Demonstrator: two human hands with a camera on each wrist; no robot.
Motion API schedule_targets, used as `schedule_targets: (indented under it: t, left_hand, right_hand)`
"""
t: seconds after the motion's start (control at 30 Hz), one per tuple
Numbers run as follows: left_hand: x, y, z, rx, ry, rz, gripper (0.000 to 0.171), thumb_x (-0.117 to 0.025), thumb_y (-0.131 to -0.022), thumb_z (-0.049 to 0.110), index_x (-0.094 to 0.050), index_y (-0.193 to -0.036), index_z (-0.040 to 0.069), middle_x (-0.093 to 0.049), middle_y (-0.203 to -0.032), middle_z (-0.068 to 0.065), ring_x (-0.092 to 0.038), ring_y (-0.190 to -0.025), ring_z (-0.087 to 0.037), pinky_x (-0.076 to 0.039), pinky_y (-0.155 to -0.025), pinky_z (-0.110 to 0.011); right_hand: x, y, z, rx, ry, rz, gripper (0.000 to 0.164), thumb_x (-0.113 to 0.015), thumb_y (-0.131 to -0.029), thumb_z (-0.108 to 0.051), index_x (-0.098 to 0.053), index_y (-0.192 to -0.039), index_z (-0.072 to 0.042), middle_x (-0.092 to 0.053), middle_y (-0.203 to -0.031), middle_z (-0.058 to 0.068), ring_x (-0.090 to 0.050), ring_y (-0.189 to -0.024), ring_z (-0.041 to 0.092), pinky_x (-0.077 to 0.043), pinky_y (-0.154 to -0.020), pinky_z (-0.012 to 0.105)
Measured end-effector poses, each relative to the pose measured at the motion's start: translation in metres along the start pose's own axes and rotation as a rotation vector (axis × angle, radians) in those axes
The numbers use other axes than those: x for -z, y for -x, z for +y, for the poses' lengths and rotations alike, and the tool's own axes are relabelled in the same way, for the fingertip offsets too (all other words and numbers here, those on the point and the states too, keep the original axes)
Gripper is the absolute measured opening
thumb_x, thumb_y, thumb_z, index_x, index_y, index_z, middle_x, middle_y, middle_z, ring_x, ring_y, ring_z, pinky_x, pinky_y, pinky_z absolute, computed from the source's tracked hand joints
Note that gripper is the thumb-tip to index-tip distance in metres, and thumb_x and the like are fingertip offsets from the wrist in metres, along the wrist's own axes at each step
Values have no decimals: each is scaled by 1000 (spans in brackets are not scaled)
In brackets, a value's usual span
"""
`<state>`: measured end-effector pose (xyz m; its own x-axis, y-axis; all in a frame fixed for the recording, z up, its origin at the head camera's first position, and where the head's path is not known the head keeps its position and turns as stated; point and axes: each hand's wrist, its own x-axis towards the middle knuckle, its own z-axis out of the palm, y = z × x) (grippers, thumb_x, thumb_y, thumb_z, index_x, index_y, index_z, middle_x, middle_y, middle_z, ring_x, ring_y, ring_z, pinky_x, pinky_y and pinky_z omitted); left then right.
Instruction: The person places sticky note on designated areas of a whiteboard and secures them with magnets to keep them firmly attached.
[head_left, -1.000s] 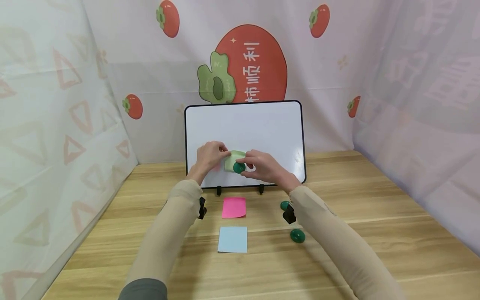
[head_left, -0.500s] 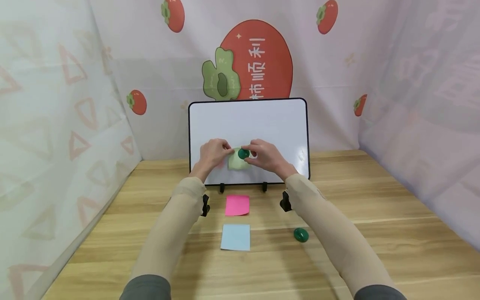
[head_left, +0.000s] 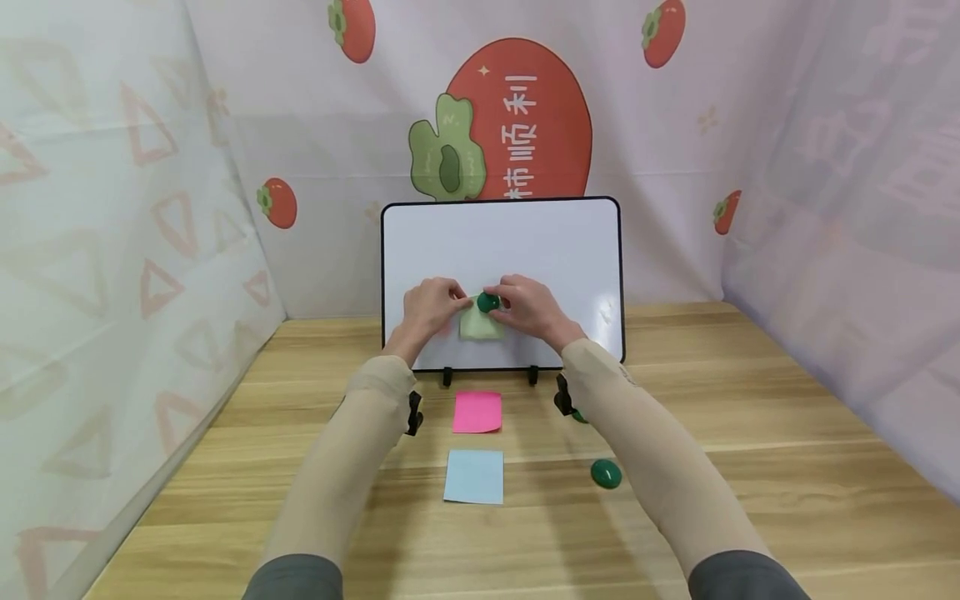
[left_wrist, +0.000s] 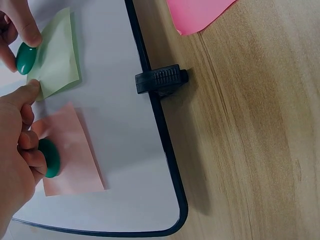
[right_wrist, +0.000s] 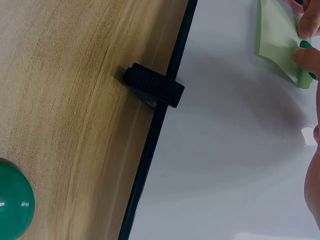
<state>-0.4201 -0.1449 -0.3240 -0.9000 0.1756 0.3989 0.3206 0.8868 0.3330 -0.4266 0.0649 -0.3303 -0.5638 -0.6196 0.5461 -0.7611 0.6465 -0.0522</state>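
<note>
A light green sticky note point(head_left: 480, 327) lies against the whiteboard point(head_left: 442, 237), its lower edge standing off the surface. My left hand point(head_left: 431, 305) pinches the note's upper left corner between thumb and finger. Between thumb and fingertips my right hand point(head_left: 529, 305) holds a round green magnet point(head_left: 487, 302) at the note's top edge. In the left wrist view, a salmon-pink sticky note point(left_wrist: 75, 160) is on the board beside the green one. A second green magnet point(left_wrist: 51, 158) sits on it, partly hidden by my left hand's curled fingers.
Black clips point(head_left: 447, 377) support the whiteboard's lower edge. On the wooden table point(head_left: 300, 467) lie a bright pink note point(head_left: 477, 412) and a light blue note point(head_left: 474, 477). Another green magnet point(head_left: 606, 473) lies to their right; one more point(head_left: 580, 416) is partly hidden by my right sleeve.
My right hand has raised the magnet from the front of the green note to its top edge. The left hand keeps its hold on the corner. The head view has shifted slightly.
</note>
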Motion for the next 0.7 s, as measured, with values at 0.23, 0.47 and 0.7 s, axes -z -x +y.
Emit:
schedule_targets:
  t: [0.23, 0.47, 0.7]
  left_hand:
    - [-1, 0, 0, -10, 5, 16, 23, -71, -92, 40, -78, -94, 19, -75, -91, 1, -66, -73, -16, -48, -62, -33]
    - [-3, 0, 1, -12, 0, 22, 22, -71, -92, 40, -78, -94, 19, -75, -89, 0, -66, -73, -16, -48, -61, -33]
    - [-3, 1, 0, -17, -38, 20, 22, -70, -92, 40, -77, -96, 20, -75, -90, 0, -66, -72, -17, -48, -61, -33]
  right_hand:
    - [-4, -6, 1, -26, 25, -19, 38, -77, -87, -16, -70, -124, -8, -67, -93, 8, -59, -79, 20, -51, -72, 33]
    - [-3, -9, -3, -53, 47, -41, 39, -75, -88, -16, -68, -126, -7, -69, -98, 10, -63, -85, 23, -53, -77, 36]
    - [-5, -9, -1, -36, 61, -23, 38, -76, -89, -17, -69, -125, -8, -70, -92, 8, -61, -82, 23, -51, -76, 37]
